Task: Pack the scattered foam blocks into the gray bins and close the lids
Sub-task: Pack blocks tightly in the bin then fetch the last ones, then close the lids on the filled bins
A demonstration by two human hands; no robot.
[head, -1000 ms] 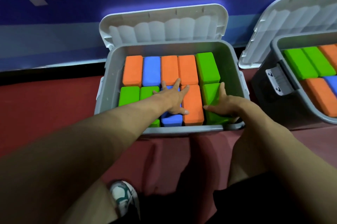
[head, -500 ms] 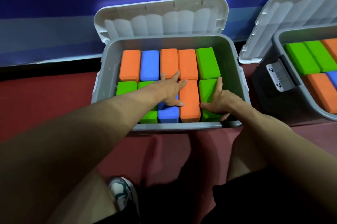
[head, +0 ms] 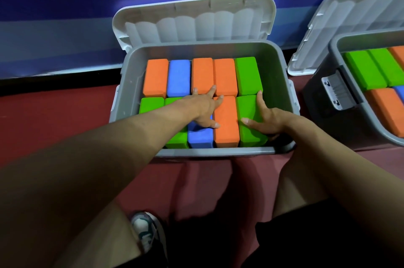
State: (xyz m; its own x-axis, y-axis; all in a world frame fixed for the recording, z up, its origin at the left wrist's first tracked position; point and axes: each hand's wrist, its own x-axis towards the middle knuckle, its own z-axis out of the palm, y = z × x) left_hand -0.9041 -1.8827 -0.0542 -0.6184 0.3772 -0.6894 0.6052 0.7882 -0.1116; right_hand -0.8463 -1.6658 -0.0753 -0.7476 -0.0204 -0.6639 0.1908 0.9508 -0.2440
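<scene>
A gray bin [head: 277, 75] stands in front of me, packed with orange, blue and green foam blocks in two rows. Its white lid [head: 196, 18] leans open against the blue wall. My left hand [head: 204, 110] lies flat with fingers spread on the front blue block [head: 200, 136], its fingertips touching the orange block [head: 226, 123] beside it. My right hand [head: 265, 120] rests flat on the front green block [head: 251, 134] at the bin's right end. Neither hand grips anything.
A second gray bin [head: 341, 101] stands at the right with green, orange and blue blocks inside, its lid [head: 349, 14] open and its side latch [head: 336, 90] facing me. The floor is red. My shoe [head: 145, 230] shows below.
Both hands stay pressed on the front-row blocks and have barely shifted. The view has tilted a little.
</scene>
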